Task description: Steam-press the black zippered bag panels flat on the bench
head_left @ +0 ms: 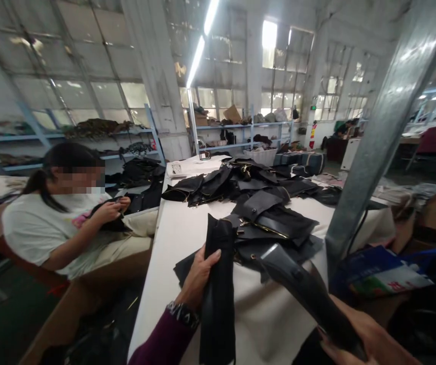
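Observation:
My left hand (pixel 197 278) grips a long folded black leather piece (pixel 218 289), holding it upright over the near edge of the white table (pixel 180 238). My right hand (pixel 358 337) at the bottom right is closed around a black tool with a rounded dark head (pixel 301 291), which points up and left toward the leather. Just beyond both hands lies a pile of black leather pieces with gold zips (pixel 275 225).
More black pieces (pixel 237 182) are heaped at the table's far end. A seated person in a white shirt (pixel 50 228) works on a black piece at the left. A slanted metal post (pixel 381 126) stands at the right, with boxes and printed packaging (pixel 385 276) below it.

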`<state>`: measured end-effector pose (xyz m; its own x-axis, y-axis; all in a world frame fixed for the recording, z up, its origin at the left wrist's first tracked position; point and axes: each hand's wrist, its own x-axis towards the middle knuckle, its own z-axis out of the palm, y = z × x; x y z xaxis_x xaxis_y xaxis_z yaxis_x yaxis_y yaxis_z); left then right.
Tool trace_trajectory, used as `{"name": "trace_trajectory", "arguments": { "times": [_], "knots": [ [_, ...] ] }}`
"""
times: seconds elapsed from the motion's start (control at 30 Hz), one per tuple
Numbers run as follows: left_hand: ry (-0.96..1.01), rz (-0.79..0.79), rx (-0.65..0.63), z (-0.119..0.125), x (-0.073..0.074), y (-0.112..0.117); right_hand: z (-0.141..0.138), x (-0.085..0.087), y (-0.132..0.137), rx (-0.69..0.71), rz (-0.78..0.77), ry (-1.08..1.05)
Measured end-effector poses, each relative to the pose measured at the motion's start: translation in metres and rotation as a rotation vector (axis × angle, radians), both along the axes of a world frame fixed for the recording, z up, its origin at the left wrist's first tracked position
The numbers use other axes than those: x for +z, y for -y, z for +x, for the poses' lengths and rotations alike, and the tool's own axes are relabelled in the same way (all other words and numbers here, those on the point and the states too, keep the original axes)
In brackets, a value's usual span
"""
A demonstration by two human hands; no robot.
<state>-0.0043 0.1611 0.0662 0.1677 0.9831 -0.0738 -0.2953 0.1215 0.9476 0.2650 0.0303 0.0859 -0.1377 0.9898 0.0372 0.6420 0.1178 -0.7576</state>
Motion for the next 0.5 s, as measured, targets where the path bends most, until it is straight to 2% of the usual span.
{"name": "trace_trajectory", "arguments": {
  "times": [0.1, 0.27, 0.4, 0.5],
  "knots": [
    [0.035, -0.029, -0.025, -0.002, -0.006, -0.005, -0.02, 0.012, -0.025, 0.136, -0.096, 0.066],
    [0.046, -0.009, -0.043, -0.002, -0.013, -0.005, -0.051, 0.025, -0.062, 0.243, -0.062, 0.058],
    [0.005, -0.027, -0.092, -0.003, -0.017, -0.001, -0.067, 0.028, -0.09, 0.273, -0.031, -0.002],
    [0.005, -0.083, -0.034, -0.012, -0.013, -0.005, -0.067, 0.031, -0.106, 0.233, 0.003, -0.037]
  ]
}}
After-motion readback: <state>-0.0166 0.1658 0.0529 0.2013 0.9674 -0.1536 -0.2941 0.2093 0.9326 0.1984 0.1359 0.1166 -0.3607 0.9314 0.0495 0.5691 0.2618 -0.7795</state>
